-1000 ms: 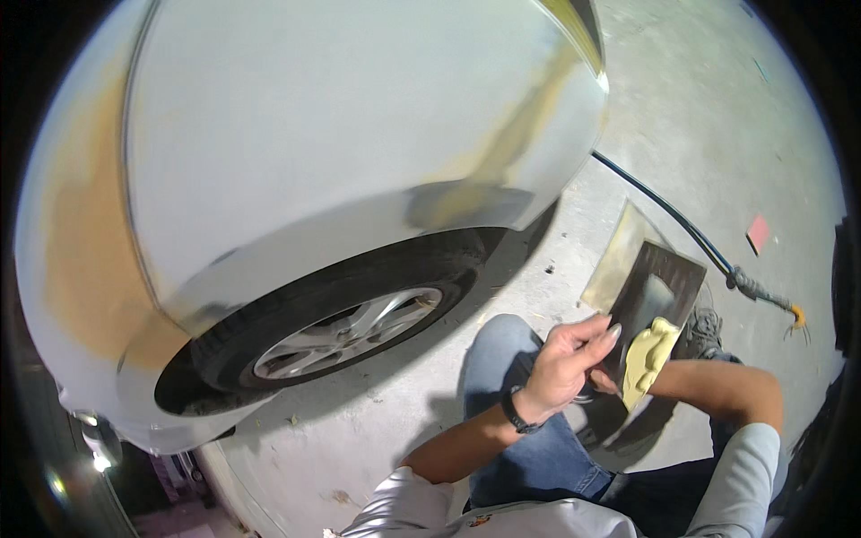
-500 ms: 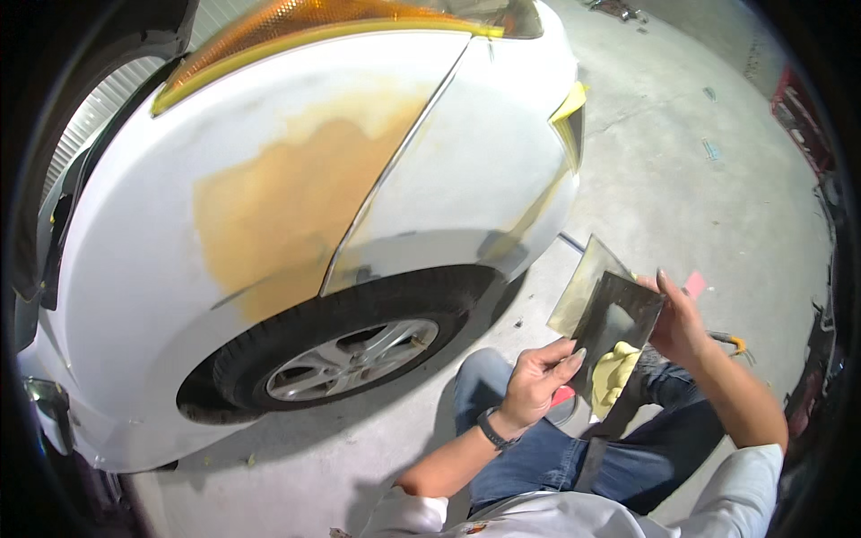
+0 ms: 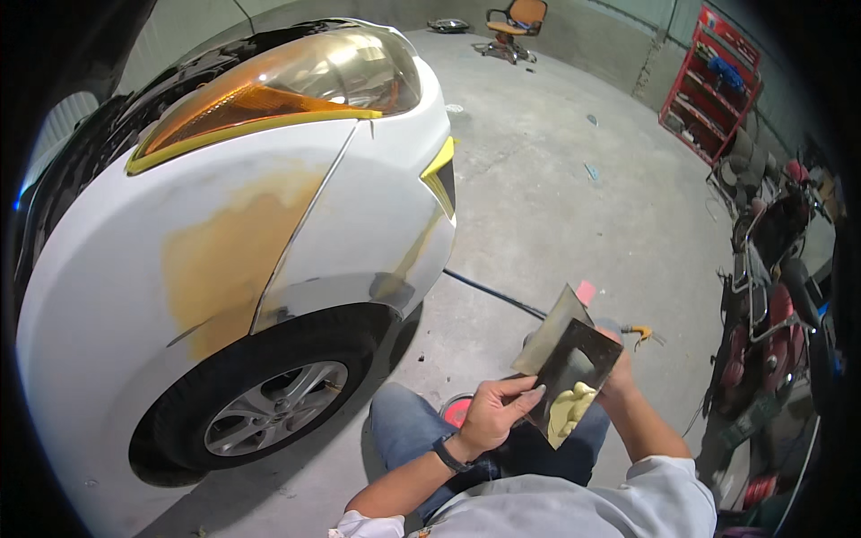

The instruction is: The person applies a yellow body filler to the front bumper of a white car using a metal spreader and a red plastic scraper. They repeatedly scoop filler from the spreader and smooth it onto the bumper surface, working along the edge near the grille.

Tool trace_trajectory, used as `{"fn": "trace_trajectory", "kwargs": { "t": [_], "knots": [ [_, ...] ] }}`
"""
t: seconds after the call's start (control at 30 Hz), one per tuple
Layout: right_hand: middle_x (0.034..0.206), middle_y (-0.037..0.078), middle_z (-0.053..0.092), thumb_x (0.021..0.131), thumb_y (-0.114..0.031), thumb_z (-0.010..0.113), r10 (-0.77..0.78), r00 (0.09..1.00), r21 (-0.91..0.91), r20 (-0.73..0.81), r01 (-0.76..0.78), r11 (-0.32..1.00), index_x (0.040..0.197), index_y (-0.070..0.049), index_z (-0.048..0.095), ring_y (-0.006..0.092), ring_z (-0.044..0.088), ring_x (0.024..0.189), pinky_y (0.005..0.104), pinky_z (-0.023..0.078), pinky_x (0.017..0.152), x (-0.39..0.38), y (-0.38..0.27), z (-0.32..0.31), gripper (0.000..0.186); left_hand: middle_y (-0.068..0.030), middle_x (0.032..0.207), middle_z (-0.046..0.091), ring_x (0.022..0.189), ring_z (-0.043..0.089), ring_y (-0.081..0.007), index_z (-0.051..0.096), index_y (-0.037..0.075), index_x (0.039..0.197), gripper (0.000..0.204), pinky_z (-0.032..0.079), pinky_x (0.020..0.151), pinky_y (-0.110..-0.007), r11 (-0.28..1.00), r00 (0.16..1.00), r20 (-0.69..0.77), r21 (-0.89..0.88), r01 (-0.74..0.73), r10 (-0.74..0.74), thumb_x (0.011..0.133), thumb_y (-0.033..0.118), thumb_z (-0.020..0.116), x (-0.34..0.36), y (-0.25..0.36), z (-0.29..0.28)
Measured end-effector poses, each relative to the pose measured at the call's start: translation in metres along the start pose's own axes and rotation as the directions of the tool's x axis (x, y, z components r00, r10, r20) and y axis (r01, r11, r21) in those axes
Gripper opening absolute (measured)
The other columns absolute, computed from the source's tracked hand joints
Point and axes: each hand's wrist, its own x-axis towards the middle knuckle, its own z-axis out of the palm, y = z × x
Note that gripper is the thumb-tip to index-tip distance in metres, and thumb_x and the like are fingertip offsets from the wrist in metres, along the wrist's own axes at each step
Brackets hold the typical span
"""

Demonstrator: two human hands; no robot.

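Note:
My left hand [image 3: 496, 414], a dark watch on its wrist, pinches the near left edge of a thin dark plate [image 3: 588, 337], thumb on top. Round the plate's right edge curls my right hand [image 3: 620, 373], its fingers mostly hidden behind. A mound of pale yellow putty [image 3: 567, 414] sits on the plate's near right part. From under the far left side a pale, see-through flat spreader [image 3: 549, 334] sticks out; which fingers bear it I cannot tell. To the left stands a white car fender [image 3: 99, 260] with a tan filler patch [image 3: 224, 264].
The front wheel [image 3: 278, 408] is left of my knees. Yellow tape [image 3: 256, 133] edges the headlamp [image 3: 332, 76]. A red-topped round can [image 3: 456, 411] stands by my knee. A dark hose [image 3: 493, 291] crosses the floor; a yellow air gun [image 3: 640, 334] lies right. Farther off are an orange chair [image 3: 524, 13] and red rack [image 3: 708, 90].
My view has tilted up and swung right, bringing in the chair and rack. Both hands still hold the plate with the putty, the spreader still sticking out from under it.

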Motion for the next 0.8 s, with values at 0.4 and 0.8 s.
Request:
{"fn": "trace_trajectory", "kwargs": {
  "t": [0.4, 0.8],
  "knots": [
    [0.096, -0.003, 0.059, 0.098, -0.008, 0.066, -0.31, 0.951, -0.756, 0.013, 0.212, 0.619, 0.136, 0.004, 0.061, 0.0054, 0.052, 0.086, 0.0228, 0.046, 0.079, 0.041, -0.025, 0.027, 0.04, 0.0063, 0.075, 0.056, 0.06, 0.041, 0.0007, 0.062, -0.005, 0.131, 0.031, 0.031, 0.052, -0.02, 0.945, 0.954, -0.28, 0.328, -0.007, 0.105, 0.107, 0.015, 0.055, -0.018, 0.073, -0.028],
    [0.09, 0.021, 0.07, 0.089, -0.012, 0.073, -0.332, 0.932, -0.843, 0.146, 0.293, 0.45, 0.122, 0.006, 0.067, 0.0222, 0.065, 0.074, 0.0321, 0.053, 0.073, 0.021, 0.052, 0.021, 0.038, 0.0047, 0.079, 0.056, 0.061, 0.041, 0.0001, 0.053, -0.005, 0.143, 0.039, 0.033, 0.054, -0.019, 0.952, 0.966, -0.257, 0.299, 0.059, 0.021, 0.111, 0.017, 0.047, 0.027, 0.039, -0.04]
  ]
}}
